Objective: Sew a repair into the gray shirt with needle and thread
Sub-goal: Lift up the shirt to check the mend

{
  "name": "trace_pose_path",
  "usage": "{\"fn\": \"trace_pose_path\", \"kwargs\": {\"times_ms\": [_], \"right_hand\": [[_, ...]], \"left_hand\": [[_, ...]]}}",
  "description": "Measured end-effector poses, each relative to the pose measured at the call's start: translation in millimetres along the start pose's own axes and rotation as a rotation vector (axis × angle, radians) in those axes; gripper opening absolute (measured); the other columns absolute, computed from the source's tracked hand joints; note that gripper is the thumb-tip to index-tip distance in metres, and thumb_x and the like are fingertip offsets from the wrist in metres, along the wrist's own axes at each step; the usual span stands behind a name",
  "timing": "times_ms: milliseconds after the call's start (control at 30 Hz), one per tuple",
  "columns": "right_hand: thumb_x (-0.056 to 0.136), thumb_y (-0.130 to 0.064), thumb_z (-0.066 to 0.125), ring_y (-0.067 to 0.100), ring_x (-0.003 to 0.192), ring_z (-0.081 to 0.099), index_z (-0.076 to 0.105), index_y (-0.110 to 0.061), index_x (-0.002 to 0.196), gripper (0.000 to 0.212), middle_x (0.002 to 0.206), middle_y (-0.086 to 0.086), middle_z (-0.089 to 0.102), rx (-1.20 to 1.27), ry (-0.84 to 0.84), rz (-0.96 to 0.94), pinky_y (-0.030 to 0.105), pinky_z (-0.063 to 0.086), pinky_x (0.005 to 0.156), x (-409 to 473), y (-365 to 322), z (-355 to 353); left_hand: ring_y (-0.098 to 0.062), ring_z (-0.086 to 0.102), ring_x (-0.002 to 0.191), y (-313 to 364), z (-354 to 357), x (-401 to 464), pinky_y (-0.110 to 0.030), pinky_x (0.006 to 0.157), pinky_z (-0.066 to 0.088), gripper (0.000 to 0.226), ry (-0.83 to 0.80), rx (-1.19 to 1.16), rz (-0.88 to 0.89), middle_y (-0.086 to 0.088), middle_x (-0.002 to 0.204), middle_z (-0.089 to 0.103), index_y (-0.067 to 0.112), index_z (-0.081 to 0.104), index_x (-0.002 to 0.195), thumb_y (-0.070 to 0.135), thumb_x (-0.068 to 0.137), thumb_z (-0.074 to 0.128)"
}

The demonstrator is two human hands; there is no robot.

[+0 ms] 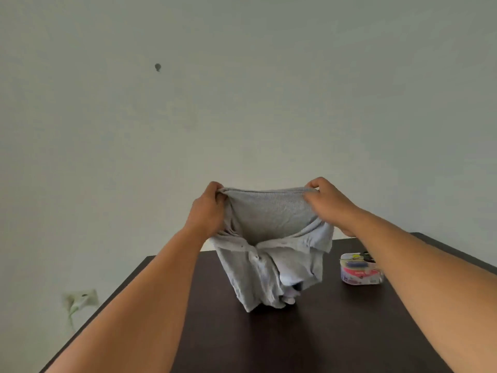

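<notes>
Shirt: a gray shirt [271, 238] is held up above a dark table [336, 332], its lower folds resting on the top, apparently spread to find the damage
Left hand [208, 208]: fingers curled, pinching one end of the stretched edge
Right hand [329, 203]: gripping the other end, arm extended
Sewing kit [360, 269]: beside the shirt, untouched

- Setting: a plain domestic room, probably a home.
- Evidence: a bare, pale painted wall [242, 90] with a small dark mark [158, 67].
- A wall socket [80, 298] low at the left.
- A dark wooden bench [309, 340] standing against the wall.
</notes>
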State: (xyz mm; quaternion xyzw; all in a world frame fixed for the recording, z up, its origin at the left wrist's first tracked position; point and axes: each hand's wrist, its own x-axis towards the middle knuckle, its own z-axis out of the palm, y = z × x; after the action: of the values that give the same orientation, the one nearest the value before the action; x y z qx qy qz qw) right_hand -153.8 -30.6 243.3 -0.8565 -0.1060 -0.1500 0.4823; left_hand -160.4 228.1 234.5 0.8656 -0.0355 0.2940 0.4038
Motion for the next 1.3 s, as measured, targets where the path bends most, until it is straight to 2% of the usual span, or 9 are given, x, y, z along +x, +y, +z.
{"fn": "trace_pose_path", "kwargs": {"times_ms": [133, 233, 367, 633, 733, 833, 1033, 1167, 1300], "right_hand": [[0.089, -0.006, 0.050, 0.023, 0.100, 0.056, 0.044, -0.023, 0.128, 0.043, 0.114, 0.004, 0.057, -0.300, -0.151, -0.029, 0.034, 0.046, 0.077, -10, -24, -41], [0.090, 0.000, 0.048, 0.025, 0.106, 0.054, 0.047, -0.018, 0.135, 0.049, 0.127, 0.004, 0.053, -0.525, -0.096, -0.111, 0.032, 0.046, 0.078, -16, -35, -55], [0.085, 0.003, 0.042, 0.021, 0.077, 0.052, 0.059, -0.006, 0.095, 0.022, 0.098, 0.011, 0.059, -0.514, 0.017, -0.135, 0.029, 0.037, 0.059, -20, -38, -52], [0.094, -0.009, 0.035, 0.027, 0.084, 0.044, 0.049, -0.012, 0.096, 0.015, 0.095, 0.010, 0.049, -0.126, -0.038, 0.129, 0.041, 0.046, 0.079, -17, -24, -38], [0.105, -0.026, 0.041, 0.023, 0.076, 0.050, 0.051, -0.014, 0.090, 0.022, 0.090, 0.009, 0.052, -0.005, -0.032, 0.152, 0.033, 0.046, 0.065, -15, -16, -39], [0.106, -0.034, 0.042, 0.015, 0.062, 0.039, 0.048, -0.014, 0.079, 0.034, 0.075, 0.004, 0.042, 0.022, -0.029, 0.149, 0.026, 0.033, 0.057, -10, -2, -42], [0.084, -0.031, 0.070, 0.028, 0.095, 0.061, 0.063, -0.009, 0.092, 0.025, 0.105, 0.015, 0.066, 0.026, -0.263, 0.291, 0.040, 0.051, 0.084, 5, 16, -42], [0.075, 0.006, 0.059, 0.027, 0.086, 0.062, 0.061, -0.004, 0.090, 0.018, 0.098, 0.017, 0.065, 0.064, -0.516, 0.338, 0.038, 0.056, 0.079, 12, 17, -42], [0.080, 0.012, 0.054, 0.019, 0.067, 0.045, 0.053, -0.008, 0.074, 0.021, 0.078, 0.010, 0.053, -0.299, -0.326, 0.177, 0.028, 0.037, 0.056, 25, 17, -38]], "left_hand": [[-0.023, 0.059, 0.095, 12, -41, 4, -0.028, 0.071, 0.042, 0.028, -0.154, 0.205, 0.099, -0.001, 0.110, 0.061, 0.016, 0.051, 0.128, 0.028, 0.103, 0.054], [-0.023, 0.060, 0.084, 16, -61, 1, -0.030, 0.067, 0.043, 0.015, -0.290, 0.332, 0.146, -0.006, 0.095, 0.068, 0.010, 0.064, 0.101, 0.010, 0.087, 0.061], [-0.018, 0.041, 0.062, 21, -71, -14, -0.028, 0.056, 0.032, 0.019, -0.333, 0.330, 0.049, -0.003, 0.066, 0.051, 0.010, 0.052, 0.069, 0.002, 0.086, 0.055], [-0.024, 0.074, 0.096, 9, -48, -30, -0.034, 0.079, 0.060, 0.018, -0.318, -0.574, -0.262, -0.011, 0.110, 0.076, 0.007, 0.069, 0.114, 0.013, 0.102, 0.056], [-0.024, 0.074, 0.100, 3, -36, -27, -0.036, 0.080, 0.060, 0.019, -0.297, -0.661, -0.293, -0.009, 0.111, 0.077, 0.013, 0.068, 0.117, 0.017, 0.098, 0.065], [-0.028, 0.070, 0.107, -10, -33, -17, -0.041, 0.087, 0.059, 0.035, -0.326, -0.540, -0.292, -0.016, 0.120, 0.070, 0.008, 0.060, 0.120, 0.012, 0.087, 0.074], [-0.036, 0.058, 0.121, -34, -41, -3, -0.053, 0.107, 0.049, 0.080, -0.598, -0.135, -0.293, -0.019, 0.131, 0.056, 0.014, 0.047, 0.128, 0.009, 0.051, 0.066], [-0.024, 0.059, 0.110, -47, -39, 11, -0.039, 0.090, 0.055, 0.063, -0.676, 0.328, -0.223, -0.007, 0.120, 0.058, 0.023, 0.042, 0.128, 0.006, 0.070, 0.060], [-0.024, 0.056, 0.088, -62, -29, 32, -0.040, 0.080, 0.049, 0.022, -0.487, 0.494, -0.114, -0.007, 0.097, 0.060, 0.022, 0.052, 0.086, 0.027, 0.064, 0.053]]}}
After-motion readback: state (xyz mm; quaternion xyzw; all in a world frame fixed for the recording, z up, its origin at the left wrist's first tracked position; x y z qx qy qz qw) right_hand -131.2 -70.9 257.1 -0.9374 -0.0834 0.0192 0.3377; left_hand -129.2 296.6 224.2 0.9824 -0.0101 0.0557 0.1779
